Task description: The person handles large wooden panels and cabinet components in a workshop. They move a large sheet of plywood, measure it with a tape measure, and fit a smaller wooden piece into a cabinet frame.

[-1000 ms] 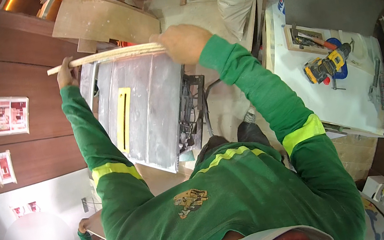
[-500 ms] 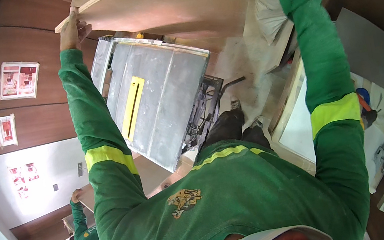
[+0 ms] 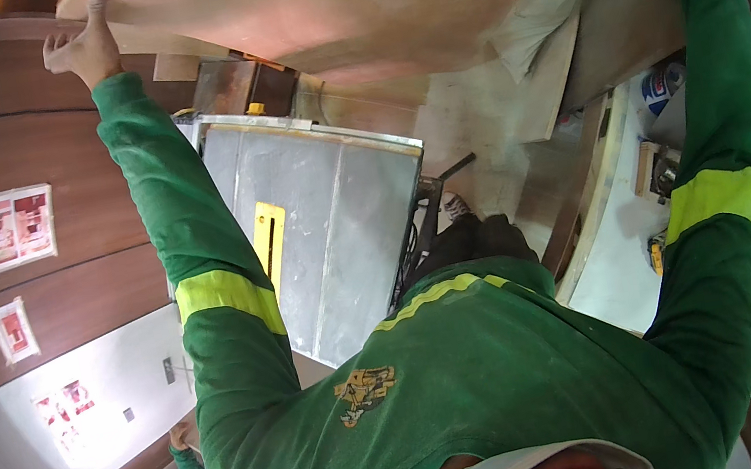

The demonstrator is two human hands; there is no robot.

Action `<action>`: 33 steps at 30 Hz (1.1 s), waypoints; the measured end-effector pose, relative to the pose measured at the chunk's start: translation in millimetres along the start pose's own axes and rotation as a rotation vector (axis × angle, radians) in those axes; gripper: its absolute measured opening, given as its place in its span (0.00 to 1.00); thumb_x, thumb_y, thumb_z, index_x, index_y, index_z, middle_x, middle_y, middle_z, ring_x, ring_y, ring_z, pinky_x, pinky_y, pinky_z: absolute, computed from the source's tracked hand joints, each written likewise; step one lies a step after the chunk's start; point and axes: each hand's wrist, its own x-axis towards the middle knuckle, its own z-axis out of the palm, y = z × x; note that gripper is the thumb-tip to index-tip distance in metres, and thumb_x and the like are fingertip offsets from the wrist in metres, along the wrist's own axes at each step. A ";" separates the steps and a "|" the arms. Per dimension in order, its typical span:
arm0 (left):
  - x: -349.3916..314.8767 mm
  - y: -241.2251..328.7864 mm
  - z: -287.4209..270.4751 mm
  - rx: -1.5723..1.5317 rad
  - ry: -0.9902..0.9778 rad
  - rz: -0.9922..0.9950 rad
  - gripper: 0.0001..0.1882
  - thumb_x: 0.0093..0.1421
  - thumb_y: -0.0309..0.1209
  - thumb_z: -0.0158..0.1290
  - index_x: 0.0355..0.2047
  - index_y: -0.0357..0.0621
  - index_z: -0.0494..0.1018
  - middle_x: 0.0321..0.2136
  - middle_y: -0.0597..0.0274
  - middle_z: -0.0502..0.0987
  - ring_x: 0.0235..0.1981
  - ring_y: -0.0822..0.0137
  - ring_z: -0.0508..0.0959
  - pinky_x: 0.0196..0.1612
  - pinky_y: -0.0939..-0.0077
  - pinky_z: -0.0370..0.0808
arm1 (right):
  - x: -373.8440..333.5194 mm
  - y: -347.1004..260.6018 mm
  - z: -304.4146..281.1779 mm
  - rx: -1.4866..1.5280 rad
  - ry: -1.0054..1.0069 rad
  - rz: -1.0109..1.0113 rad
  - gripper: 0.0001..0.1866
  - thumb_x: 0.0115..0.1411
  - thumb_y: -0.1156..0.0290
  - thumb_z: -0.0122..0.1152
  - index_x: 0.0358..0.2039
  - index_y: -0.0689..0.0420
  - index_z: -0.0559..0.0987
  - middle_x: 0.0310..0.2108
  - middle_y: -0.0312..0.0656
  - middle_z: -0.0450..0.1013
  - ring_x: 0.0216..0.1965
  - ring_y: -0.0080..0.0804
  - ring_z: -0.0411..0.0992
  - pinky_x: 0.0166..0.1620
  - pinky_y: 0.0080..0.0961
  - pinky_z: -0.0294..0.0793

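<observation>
Board [image 3: 357, 4] has tilted, lower edge beyond the saw table [image 3: 348, 219].

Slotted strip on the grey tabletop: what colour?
The slotted strip is yellow, seen in the head view.

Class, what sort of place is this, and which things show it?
Probably a woodworking workshop: a grey metal saw table with a long yellow slotted insert, and a large flat brown wooden panel.

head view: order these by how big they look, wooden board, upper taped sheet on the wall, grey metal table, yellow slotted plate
1. wooden board, cut off at the top
2. grey metal table
3. upper taped sheet
4. yellow slotted plate, partly behind the left sleeve
</observation>
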 end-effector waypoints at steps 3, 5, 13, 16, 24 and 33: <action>-8.4 -14.0 27.3 -0.441 -0.323 -0.360 0.28 0.56 0.45 0.64 0.47 0.36 0.69 0.41 0.59 0.72 0.46 0.66 0.72 0.45 0.71 0.74 | 5.6 59.0 -16.7 -0.025 0.078 0.169 0.32 0.47 0.51 0.74 0.47 0.61 0.80 0.37 0.43 0.78 0.38 0.30 0.72 0.45 0.30 0.72; -30.4 10.0 44.6 -0.610 -0.440 -0.437 0.14 0.68 0.42 0.50 0.46 0.46 0.71 0.42 0.69 0.73 0.44 0.72 0.72 0.48 0.76 0.71 | -6.4 15.9 -18.0 0.025 -0.045 0.171 0.32 0.50 0.48 0.72 0.43 0.65 0.80 0.29 0.42 0.77 0.30 0.30 0.70 0.36 0.32 0.72; -69.3 -9.3 76.3 -0.572 -0.400 -0.402 0.22 0.65 0.48 0.52 0.42 0.37 0.73 0.39 0.67 0.72 0.41 0.71 0.70 0.48 0.75 0.68 | -17.5 47.8 -29.2 0.213 -0.060 0.416 0.35 0.48 0.54 0.69 0.52 0.62 0.76 0.33 0.30 0.68 0.32 0.16 0.63 0.34 0.15 0.66; -83.4 -19.7 74.4 -0.535 -0.469 -0.438 0.19 0.68 0.46 0.49 0.39 0.41 0.73 0.36 0.71 0.72 0.39 0.76 0.69 0.44 0.78 0.68 | -8.6 51.0 -34.4 0.234 -0.050 0.336 0.40 0.43 0.49 0.73 0.52 0.63 0.76 0.37 0.34 0.71 0.38 0.21 0.68 0.41 0.20 0.68; -96.1 -9.2 97.0 -0.491 -0.434 -0.575 0.14 0.66 0.41 0.54 0.38 0.42 0.73 0.33 0.71 0.74 0.35 0.79 0.70 0.39 0.81 0.68 | 37.2 117.0 -29.5 0.308 0.413 0.245 0.43 0.44 0.46 0.75 0.54 0.62 0.75 0.42 0.36 0.74 0.45 0.25 0.72 0.47 0.21 0.70; -90.4 25.0 169.8 -0.260 -0.456 -0.599 0.18 0.58 0.39 0.64 0.38 0.35 0.74 0.33 0.64 0.77 0.33 0.74 0.73 0.40 0.78 0.71 | 165.1 383.9 117.4 1.067 0.723 0.259 0.17 0.68 0.61 0.54 0.51 0.58 0.73 0.45 0.34 0.72 0.44 0.24 0.71 0.48 0.25 0.72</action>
